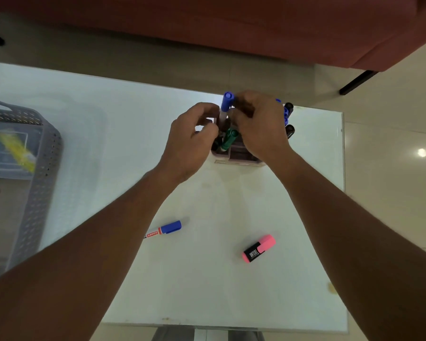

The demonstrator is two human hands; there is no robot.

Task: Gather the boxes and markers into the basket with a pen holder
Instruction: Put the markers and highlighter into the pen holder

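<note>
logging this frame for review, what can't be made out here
Head view only:
- The compartmented pen holder: mostly hidden by the left hand and right hand.
- The blue-capped white marker lying on the table: its tail is under the left forearm.
- The grey perforated plastic basket: cut off by the left edge, contents blurred.

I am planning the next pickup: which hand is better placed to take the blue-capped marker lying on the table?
Probably the left hand: the blue-capped marker lies partly under the left forearm, while the right hand is farther away.
</note>
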